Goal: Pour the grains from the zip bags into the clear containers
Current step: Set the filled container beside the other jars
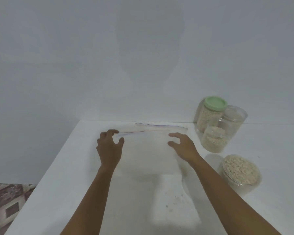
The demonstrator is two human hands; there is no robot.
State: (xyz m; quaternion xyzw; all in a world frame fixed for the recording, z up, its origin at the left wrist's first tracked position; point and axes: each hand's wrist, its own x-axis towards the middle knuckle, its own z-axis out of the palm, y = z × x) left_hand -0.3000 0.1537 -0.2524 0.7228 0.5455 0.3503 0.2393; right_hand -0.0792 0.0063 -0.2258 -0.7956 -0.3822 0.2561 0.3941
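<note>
- Spilt grains (175, 200) dot the table (58, 184) between the forearms.
- At right, an open jar (241, 170) stands full of grains.
- The bag (146, 150) lies flat mid-table and looks empty. It is probably light, limp and slippery, and best pinched at the stiffer zip strip (143, 131).
- The left hand (109, 145) hovers at its left corner, fingers bent and thumb apart, gripping nothing visible.
- The right hand (183, 145) is spread open over the right edge.
- A second bag (159, 126) lies just beyond.
- Farthest right stand a part-filled jar (214, 139) and a lidded jar (209, 116).
</note>
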